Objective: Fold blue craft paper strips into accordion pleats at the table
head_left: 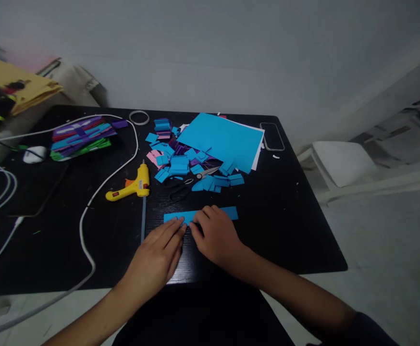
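Observation:
A long blue paper strip (228,213) lies flat on the black table in front of me. My left hand (159,250) rests with its fingers stretched out, the tips on the strip's lower edge left of its middle. Over the strip's middle my right hand (217,235) is closed, fingers curled onto the paper and thumb toward the left hand. Just beyond the strip lie black-handled scissors (179,188), their blades among small folded blue paper pieces (179,165). To the left is a yellow glue gun (134,185) with a glue stick (143,218) sticking out of its back.
A large blue sheet (228,139) lies on white paper at the back. Bundled coloured paper (82,137) sits back left, near a roll of tape (139,117). A white cable (87,206) crosses the left side. A clear phone case (272,137) lies back right.

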A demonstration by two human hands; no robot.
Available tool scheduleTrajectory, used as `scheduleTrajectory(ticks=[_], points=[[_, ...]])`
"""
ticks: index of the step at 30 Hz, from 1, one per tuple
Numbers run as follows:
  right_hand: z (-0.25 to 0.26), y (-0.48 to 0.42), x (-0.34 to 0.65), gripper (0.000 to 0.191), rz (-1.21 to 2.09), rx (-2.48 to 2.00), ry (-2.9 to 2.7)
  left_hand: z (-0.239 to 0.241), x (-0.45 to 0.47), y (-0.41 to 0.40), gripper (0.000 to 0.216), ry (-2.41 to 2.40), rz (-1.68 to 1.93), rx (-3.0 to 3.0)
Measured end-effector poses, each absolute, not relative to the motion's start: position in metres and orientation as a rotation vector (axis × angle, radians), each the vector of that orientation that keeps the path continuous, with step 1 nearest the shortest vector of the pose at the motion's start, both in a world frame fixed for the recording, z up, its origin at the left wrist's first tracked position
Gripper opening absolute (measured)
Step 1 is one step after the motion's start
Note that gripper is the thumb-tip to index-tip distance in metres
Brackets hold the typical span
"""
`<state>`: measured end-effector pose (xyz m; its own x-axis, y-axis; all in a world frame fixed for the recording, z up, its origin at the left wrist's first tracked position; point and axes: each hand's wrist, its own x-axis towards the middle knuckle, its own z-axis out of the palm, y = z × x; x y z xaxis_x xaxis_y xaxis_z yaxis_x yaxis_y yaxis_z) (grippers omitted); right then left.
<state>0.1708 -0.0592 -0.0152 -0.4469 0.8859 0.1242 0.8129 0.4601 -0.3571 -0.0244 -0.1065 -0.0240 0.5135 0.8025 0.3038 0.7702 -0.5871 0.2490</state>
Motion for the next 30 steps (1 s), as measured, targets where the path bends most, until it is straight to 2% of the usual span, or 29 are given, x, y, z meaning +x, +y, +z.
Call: scheduleTrajectory(ticks=[13, 22, 30], points=[[-0.018, -0.057, 0.194, 0.015, 0.456, -1.567, -2.323, -0.022, -0.022, -0.105, 0.036, 1.393, 0.578, 2.654], [-0.002, -0.054, 0.229, 0.015, 0.662, -1.746, -2.254, -0.023, -0.022, -0.106, 0.034, 1.392, 0.589, 2.666], [0.004, -0.054, 0.269, 0.014, 0.687, -1.866, -2.134, -0.024, -0.023, -0.106, 0.034, 1.389, 0.595, 2.669]])
